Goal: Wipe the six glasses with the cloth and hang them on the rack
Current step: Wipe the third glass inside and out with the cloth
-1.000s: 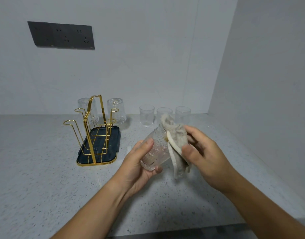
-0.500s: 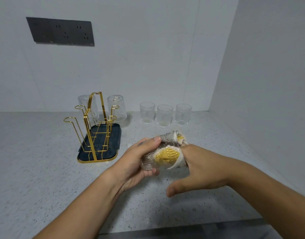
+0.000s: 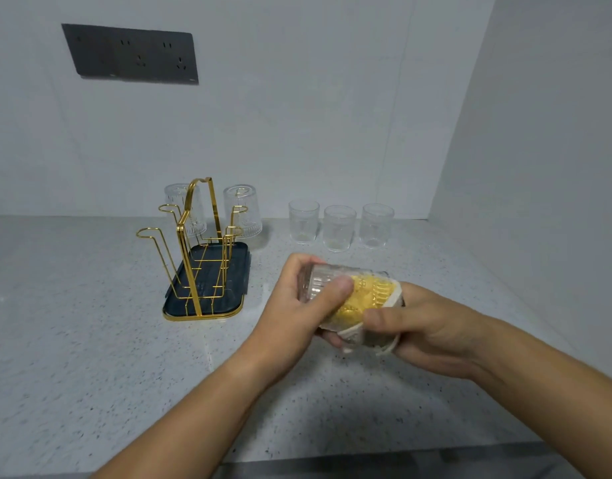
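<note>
My left hand [image 3: 294, 305] grips a ribbed clear glass [image 3: 323, 283] lying on its side above the counter. A yellow and white cloth [image 3: 365, 299] is stuffed into the glass's mouth, and my right hand [image 3: 425, 330] holds the cloth there, fingers hidden inside. A gold wire rack [image 3: 194, 243] on a dark tray [image 3: 208, 305] stands to the left. Two glasses hang upside down on its far pegs, one on the left [image 3: 182, 209] and one on the right [image 3: 244, 210]. Three upright glasses [image 3: 339, 228] stand in a row by the back wall.
The speckled grey counter [image 3: 90, 357] meets white walls at the back and right. A dark socket panel [image 3: 132, 55] sits on the back wall above the rack. The counter's front edge runs along the bottom of the view.
The cloth went from hanging outside the glass to being pushed inside it. Both hands have dropped lower and the glass now lies more level.
</note>
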